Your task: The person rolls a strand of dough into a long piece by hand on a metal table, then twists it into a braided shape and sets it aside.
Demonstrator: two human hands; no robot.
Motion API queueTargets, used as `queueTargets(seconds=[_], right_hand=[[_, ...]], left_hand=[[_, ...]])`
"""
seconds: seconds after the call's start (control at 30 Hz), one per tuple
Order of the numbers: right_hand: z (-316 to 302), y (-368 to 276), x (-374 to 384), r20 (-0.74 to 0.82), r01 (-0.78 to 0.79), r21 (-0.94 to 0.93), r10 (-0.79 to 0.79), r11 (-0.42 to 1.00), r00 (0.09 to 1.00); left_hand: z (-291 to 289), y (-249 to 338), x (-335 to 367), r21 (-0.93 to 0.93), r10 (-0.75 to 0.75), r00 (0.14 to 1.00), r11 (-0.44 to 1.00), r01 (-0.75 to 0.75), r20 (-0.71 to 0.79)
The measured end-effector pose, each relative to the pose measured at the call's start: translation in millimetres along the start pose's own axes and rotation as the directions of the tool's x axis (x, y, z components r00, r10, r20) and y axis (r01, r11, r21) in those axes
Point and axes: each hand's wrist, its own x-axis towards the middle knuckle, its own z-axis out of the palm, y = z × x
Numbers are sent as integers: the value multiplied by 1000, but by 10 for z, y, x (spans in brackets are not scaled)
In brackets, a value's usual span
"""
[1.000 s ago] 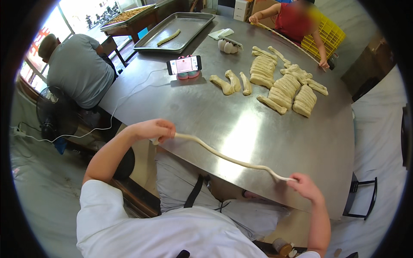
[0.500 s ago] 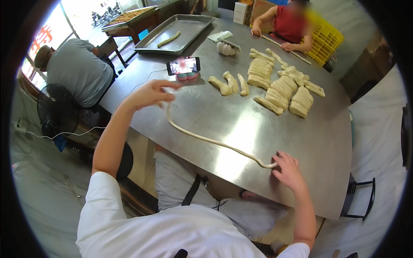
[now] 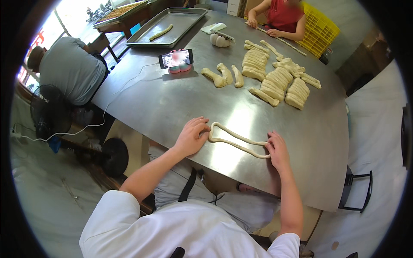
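1. The dough rope [image 3: 241, 136] is laid on the table [image 3: 159, 112], near the edge closest to the person, in a long narrow loop. A bend is formed at the left, and two strands are run toward the right with a gap between them.
2. The left hand [image 3: 192, 136] is held just beside the bend, thumb and fingers loosely parted. Nothing is seen gripped by it; whether the bend is touched cannot be told.
3. The right hand [image 3: 277, 151] is set over the right end of the loop, fingers curved downward. Because that end is partly covered, it cannot be told whether the dough is pinched or merely pressed.
4. By its look, the rope can be judged light, soft and limp, with little stiffness of its own. It would probably be thinned or torn by a hard pull, and dented by a tight pinch.
5. A hold is best taken at the two extremes, the left bend and the right end, with flat fingertips and light pressure; if lifted by one strand alone, sagging should be expected in the middle.
6. Farther back on the table, thicker dough pieces [image 3: 274, 86] are laid in rows, well apart from both hands.
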Motion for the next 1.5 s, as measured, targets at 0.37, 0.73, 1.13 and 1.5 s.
queueTargets(seconds=[0.37,0.73,1.13,1.5], right_hand=[[-18,-28,-97,-96,38,-330,-74,943,993],[7,-410,-223,-78,-238,-281,225,930,971],[-94,-435,-369,239,143,-237,-85,961,967],[-236,-311,18,-147,-424,130,440,896,886]], left_hand=[[-352,211,84,-800,-353,801,194,568,484],[-574,-547,79,-19,-241,964,970,241,-109],[-509,-270,83,111,223,894,952,-285,388],[108,-480,351,-7,-134,987,991,135,92]])
